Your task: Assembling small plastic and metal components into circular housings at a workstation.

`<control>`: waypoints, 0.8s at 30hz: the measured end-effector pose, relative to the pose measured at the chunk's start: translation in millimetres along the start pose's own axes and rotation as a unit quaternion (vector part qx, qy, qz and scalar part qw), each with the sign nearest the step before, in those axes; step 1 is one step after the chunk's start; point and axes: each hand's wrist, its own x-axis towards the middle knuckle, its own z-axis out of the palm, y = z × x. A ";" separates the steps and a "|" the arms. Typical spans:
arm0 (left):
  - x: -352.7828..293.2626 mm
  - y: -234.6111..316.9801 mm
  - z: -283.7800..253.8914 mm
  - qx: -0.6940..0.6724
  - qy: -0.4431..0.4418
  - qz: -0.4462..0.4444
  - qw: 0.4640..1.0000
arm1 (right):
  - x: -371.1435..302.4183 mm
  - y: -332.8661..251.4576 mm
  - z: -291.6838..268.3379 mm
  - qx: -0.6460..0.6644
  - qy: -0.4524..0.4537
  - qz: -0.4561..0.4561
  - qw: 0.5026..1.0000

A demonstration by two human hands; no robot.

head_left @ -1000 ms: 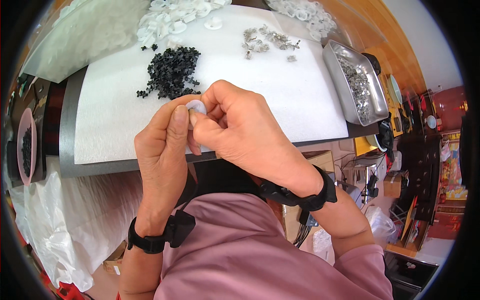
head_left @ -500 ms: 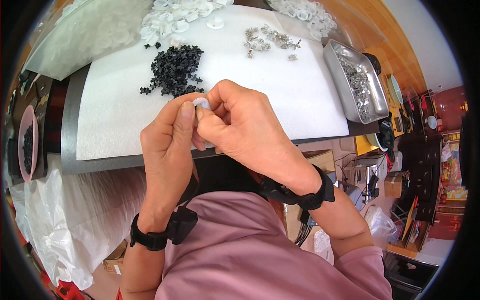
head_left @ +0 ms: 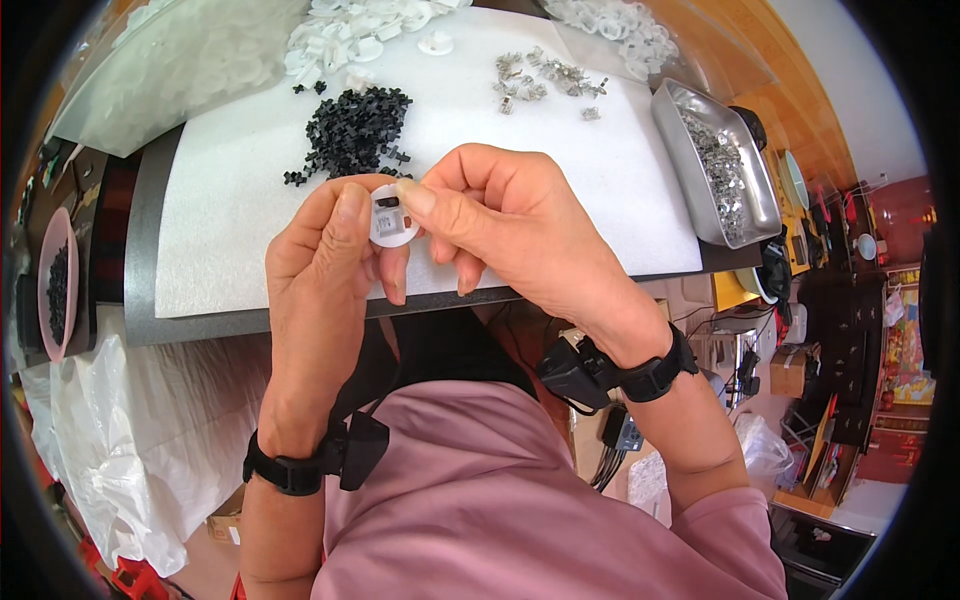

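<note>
The left hand [head_left: 318,255] is clamped on one round white plastic disc [head_left: 388,220], above the foam sheet [head_left: 225,250], apparently keeping its fitted face upward; the right hand [head_left: 530,225] pinches its upper right edge beside one black insert [head_left: 388,202], likely steadying it; beyond, black cross-shaped pieces [head_left: 358,130], too heaped to count; farther, one loose metal clip [head_left: 591,114]; one solitary flanged disc [head_left: 436,43].
</note>
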 end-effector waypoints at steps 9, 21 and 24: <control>0.1 0.1 -1.4 -0.042 -0.007 0.010 0.999 | 6.8 6.7 9.7 0.006 0.020 -0.017 1.000; -0.3 0.0 3.4 -0.032 0.023 0.018 0.999 | 11.6 6.2 11.3 0.012 0.002 0.005 1.000; -1.8 1.9 3.9 -0.012 0.014 0.029 0.999 | 8.5 5.1 12.6 0.010 0.004 0.010 1.000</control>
